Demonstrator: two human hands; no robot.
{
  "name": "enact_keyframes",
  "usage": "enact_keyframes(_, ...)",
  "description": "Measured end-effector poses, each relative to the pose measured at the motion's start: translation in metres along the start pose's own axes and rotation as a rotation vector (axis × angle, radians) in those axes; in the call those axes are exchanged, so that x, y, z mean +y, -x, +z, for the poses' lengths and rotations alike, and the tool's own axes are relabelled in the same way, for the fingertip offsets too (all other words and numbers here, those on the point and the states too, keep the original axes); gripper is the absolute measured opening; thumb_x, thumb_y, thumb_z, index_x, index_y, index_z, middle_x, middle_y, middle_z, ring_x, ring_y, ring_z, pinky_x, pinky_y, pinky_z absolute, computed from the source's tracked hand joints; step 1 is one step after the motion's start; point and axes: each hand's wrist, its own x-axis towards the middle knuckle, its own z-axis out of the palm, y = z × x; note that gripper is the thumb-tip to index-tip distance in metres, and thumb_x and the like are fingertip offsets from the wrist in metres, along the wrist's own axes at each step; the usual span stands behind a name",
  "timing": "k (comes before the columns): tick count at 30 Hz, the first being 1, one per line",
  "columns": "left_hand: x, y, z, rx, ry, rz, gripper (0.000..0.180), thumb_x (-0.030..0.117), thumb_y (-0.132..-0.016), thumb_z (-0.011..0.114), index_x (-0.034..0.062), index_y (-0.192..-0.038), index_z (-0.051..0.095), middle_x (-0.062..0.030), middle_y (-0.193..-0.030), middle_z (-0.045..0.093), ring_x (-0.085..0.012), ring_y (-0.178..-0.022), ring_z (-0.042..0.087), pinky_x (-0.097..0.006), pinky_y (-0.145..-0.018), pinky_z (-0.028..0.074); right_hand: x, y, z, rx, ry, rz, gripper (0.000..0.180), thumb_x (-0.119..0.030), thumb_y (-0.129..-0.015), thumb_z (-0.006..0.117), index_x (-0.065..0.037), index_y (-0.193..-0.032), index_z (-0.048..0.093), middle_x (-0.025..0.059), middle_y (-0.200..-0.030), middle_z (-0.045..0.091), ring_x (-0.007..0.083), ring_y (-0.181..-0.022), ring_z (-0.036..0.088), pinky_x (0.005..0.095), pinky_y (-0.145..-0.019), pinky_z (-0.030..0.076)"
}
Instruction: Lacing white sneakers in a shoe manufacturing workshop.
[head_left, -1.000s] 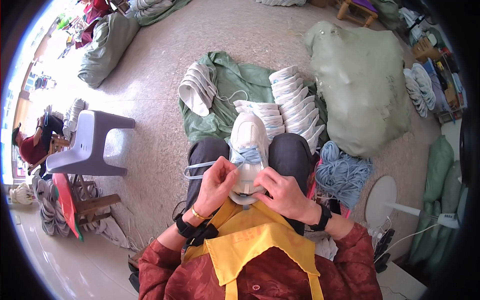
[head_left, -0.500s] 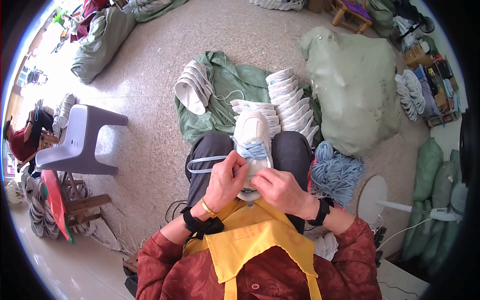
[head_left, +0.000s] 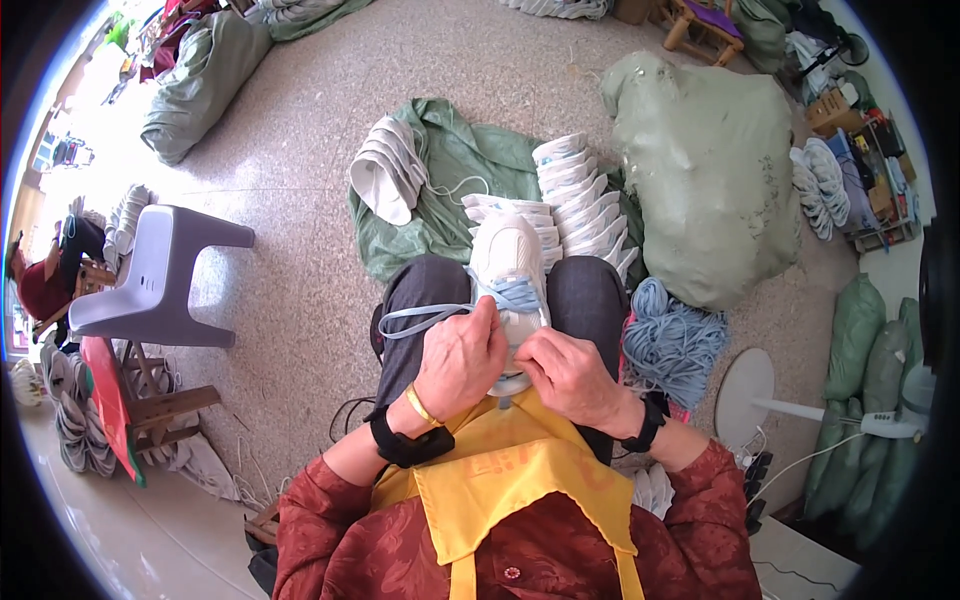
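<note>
A white sneaker (head_left: 508,245) rests between my knees with its toe pointing away from me. Light blue shoelace (head_left: 517,295) crosses its front, and a loose loop of it hangs over my left thigh. My left hand (head_left: 455,358) is closed at the shoe's opening, where the loop runs in behind its fingers. Beside it my right hand (head_left: 580,380) pinches at the right edge of the opening; whatever lies between those fingertips is too small to make out. Both hands partly cover the shoe's heel end.
Stacked white shoe uppers (head_left: 585,205) and a grey-white stack (head_left: 388,170) lie on a green sheet (head_left: 455,150) ahead. On the right are a bundle of blue laces (head_left: 675,340), a large stuffed sack (head_left: 705,190) and a white fan (head_left: 750,395). A grey plastic stool (head_left: 165,275) stands left.
My left hand has turned, with its thumb now pointing up over the laces. The right fingertips have shifted slightly right, and the blue loop has narrowed.
</note>
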Motion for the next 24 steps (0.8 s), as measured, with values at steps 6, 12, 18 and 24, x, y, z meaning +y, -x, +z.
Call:
enact_keyframes(6, -0.003, -0.01, -0.001, -0.055, -0.076, 0.121, 0.01, 0.005, -0.087, 0.062, 0.0016, -0.094, 0.055, -0.0206, -0.063, 0.06, -0.0434, -0.059, 0.062, -0.052, -0.054, 0.047, -0.003, -0.001, 0.002, 0.021, -0.01, 0.02, 0.017, 0.007, -0.083, 0.071, -0.001, -0.09, 0.058, 0.0126, -0.083, 0.06, 0.0338, -0.074, 0.065, 0.0407, -0.063, 0.053)
enact_keyframes(12, -0.018, -0.019, -0.007, -0.177, 0.014, 0.258, 0.011, 0.005, -0.089, 0.062, 0.0011, -0.096, 0.055, -0.0206, -0.067, 0.059, -0.0436, -0.065, 0.063, -0.05, -0.057, 0.047, -0.003, 0.002, 0.004, 0.028, -0.02, 0.02, 0.017, 0.006, -0.083, 0.071, -0.001, -0.09, 0.058, 0.0125, -0.083, 0.059, 0.0338, -0.074, 0.065, 0.0406, -0.063, 0.053)
enact_keyframes(18, -0.026, -0.021, -0.013, -0.243, 0.224, 0.253, 0.01, 0.006, -0.092, 0.061, 0.0013, -0.097, 0.053, -0.02, -0.072, 0.061, -0.043, -0.069, 0.064, -0.049, -0.059, 0.047, -0.007, 0.0, 0.003, 0.043, -0.024, 0.014, 0.016, 0.006, -0.084, 0.071, -0.001, -0.091, 0.058, 0.0123, -0.083, 0.059, 0.034, -0.074, 0.065, 0.041, -0.064, 0.053)
enact_keyframes(24, -0.02, -0.013, 0.0, -0.115, -0.08, 0.241, 0.014, 0.01, -0.096, 0.059, 0.0, -0.104, 0.053, -0.0197, -0.064, 0.062, -0.0416, -0.063, 0.065, -0.051, -0.054, 0.049, -0.002, 0.003, 0.005, 0.029, -0.003, -0.003, 0.012, 0.0, -0.087, 0.069, -0.001, -0.091, 0.058, 0.0117, -0.085, 0.056, 0.0329, -0.075, 0.064, 0.04, -0.063, 0.054)
